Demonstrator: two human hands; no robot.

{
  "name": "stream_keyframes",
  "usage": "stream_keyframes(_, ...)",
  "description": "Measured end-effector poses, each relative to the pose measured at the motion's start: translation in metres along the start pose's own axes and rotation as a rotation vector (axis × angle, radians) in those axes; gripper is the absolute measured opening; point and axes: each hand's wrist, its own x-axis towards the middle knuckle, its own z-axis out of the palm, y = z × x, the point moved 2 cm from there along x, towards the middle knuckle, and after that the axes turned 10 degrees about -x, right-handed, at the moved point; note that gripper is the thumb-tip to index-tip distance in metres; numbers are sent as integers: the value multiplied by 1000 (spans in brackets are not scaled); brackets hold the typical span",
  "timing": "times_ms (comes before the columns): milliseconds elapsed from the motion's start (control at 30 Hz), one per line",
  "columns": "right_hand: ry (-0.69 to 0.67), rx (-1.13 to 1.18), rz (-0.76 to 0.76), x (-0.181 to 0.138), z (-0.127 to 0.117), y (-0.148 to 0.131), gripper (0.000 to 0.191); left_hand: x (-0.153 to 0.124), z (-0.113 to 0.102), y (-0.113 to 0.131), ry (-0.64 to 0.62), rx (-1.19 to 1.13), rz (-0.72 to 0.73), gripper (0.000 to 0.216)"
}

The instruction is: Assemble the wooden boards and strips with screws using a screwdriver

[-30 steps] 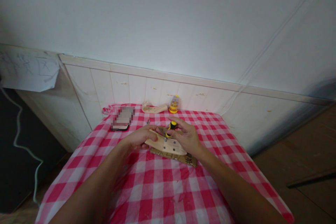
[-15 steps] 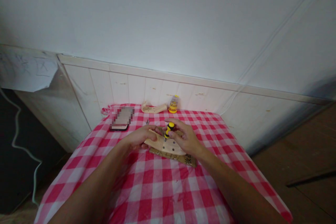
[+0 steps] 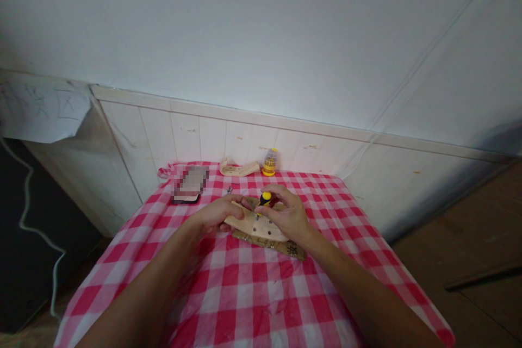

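Observation:
My left hand [image 3: 223, 211] grips the left end of a pale wooden piece [image 3: 245, 223] with several dark holes, its thumb on top. In my right hand [image 3: 289, 212] is a yellow and black screwdriver [image 3: 264, 200], held between thumb and fingers. The screwdriver leans slightly, its tip down at one of the holes in the wood. Beneath the wooden piece lies a flattened brown package [image 3: 273, 246] with dark printing. The tip's exact contact with the screw or hole is too small to make out.
A phone-like object [image 3: 190, 185], partly pixelated, lies at the back left of the checked tablecloth [image 3: 244, 293]. Near the wall are a second curved wooden piece [image 3: 240, 169] and a yellow-capped screwdriver-bit container [image 3: 269, 163]. Small metal parts [image 3: 229, 190] lie beyond my left hand.
My right fingers have shifted from spread around the screwdriver to closed about its handle. The wooden piece and my left hand stay in place.

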Motion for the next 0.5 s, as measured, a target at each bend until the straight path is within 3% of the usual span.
stream_keyframes(333, 48, -7, 12, -2, 0, 0, 37, -2, 3, 2, 14, 20, 20, 30)
stream_keyframes(500, 225, -12, -1, -3, -4, 3, 31, -2, -2, 3, 12, 53, 37, 33)
